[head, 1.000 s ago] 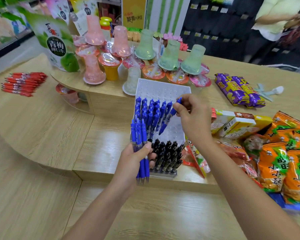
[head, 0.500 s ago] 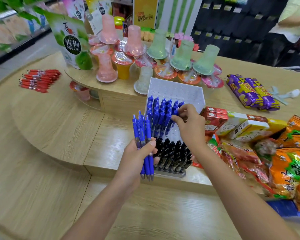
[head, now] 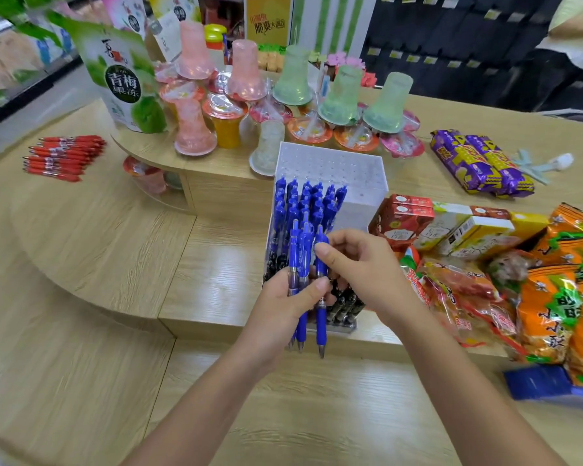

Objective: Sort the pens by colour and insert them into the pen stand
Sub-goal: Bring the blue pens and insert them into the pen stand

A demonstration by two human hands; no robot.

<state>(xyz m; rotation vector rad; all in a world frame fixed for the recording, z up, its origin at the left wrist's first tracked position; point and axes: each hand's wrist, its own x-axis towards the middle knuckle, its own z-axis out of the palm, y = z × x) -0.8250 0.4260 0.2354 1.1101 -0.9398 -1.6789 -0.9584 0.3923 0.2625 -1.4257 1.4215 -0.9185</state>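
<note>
We see the left hand (head: 280, 311) at frame centre, fingers curled round a bunch of blue pens (head: 297, 250), held upright with tips down. Its thumb lies across the barrels. The right hand (head: 364, 264), just beside it, pinches a single blue pen (head: 321, 324) at the bunch's right edge, thumb on the upper barrel. That pen hangs lower than the rest. We cannot tell whether the left thumb also presses it.

Directly behind both hands stands the white perforated pen stand (head: 350, 169), tilted back on the wooden counter (head: 98, 237). Inserted blue pens (head: 305, 200) fill its middle rows at left, black pens (head: 345, 304) the lowest rows, partly hidden by the hands. The top rows show bare holes.

Red pens (head: 64, 156) lie in a pile at upper left, well apart from the stand. Jelly cups (head: 293, 79) crowd the top, cartons (head: 401, 220) sit just right of the stand, purple snack packs (head: 478, 166) upper right, orange snack bags (head: 552, 314) at right edge.
</note>
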